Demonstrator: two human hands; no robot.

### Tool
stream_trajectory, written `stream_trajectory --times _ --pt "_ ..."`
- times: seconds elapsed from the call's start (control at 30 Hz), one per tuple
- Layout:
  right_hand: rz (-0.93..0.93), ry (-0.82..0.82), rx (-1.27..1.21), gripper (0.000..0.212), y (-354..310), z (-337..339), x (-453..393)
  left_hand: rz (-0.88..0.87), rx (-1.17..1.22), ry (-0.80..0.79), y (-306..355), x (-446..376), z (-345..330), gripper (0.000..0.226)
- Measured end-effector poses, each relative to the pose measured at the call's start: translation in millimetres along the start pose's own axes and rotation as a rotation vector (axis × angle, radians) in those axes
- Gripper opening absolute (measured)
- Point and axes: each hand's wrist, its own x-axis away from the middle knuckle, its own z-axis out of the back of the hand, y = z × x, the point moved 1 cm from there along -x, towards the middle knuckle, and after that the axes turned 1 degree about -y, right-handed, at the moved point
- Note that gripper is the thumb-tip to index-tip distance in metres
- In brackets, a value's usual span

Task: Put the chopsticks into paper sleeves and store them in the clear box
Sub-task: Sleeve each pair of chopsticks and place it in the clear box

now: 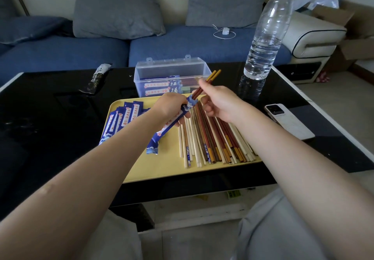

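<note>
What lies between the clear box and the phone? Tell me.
In the head view, the water bottle stands on the black table between the clear box and the phone.

A tall clear plastic water bottle [267, 30] stands far right on the glossy black table [60, 107], with a white phone [288, 121] lying near it. A dark wrapper [97, 78] lies far left. Beyond, a blue sofa [60, 51] holds grey cushions [118, 12].
</note>
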Motion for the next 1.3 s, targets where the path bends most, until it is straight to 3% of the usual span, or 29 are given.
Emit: stream_trajectory --times 0.1,0.3,0.43,0.57,0.67,0.83,0.97,1.1,1.17,1.3 --pt "0.074 0.073 -0.083 0.038 0 6 -4 0.002 -0.063 0.011 1 0 -2 0.024" --pt "0.003 -0.027 -0.103 0.038 3 0 -3 0.005 -0.025 0.041 12 -1 -5 0.024" --pt "0.007 0.136 -0.162 0.042 -2 6 -7 -0.082 -0.324 0.15 8 -8 1 0.026" --pt "-0.004 0.298 -0.247 0.023 -3 13 -7 -0.151 -0.627 0.312 -5 -13 12 0.031" --pt "-0.008 0.344 -0.209 0.014 0 13 -9 -0.143 -0.734 0.343 -7 -17 16 0.032" --pt "-0.004 0.326 -0.165 0.008 6 15 -14 -0.164 -0.729 0.367 -9 -23 17 0.032" --pt "0.007 0.248 -0.186 0.015 4 12 -18 -0.283 -0.815 0.367 -11 -26 24 0.032" --pt "0.039 0.297 -0.344 0.01 -7 14 -23 -0.419 -0.877 0.604 -15 -35 38 0.041" --pt "0.038 0.356 -0.426 0.009 -16 18 -30 -0.406 -0.79 0.698 -17 -36 47 0.047" --pt "-0.001 0.502 -0.45 0.018 -29 28 -55 -0.223 -0.757 0.544 -29 -41 55 0.06"
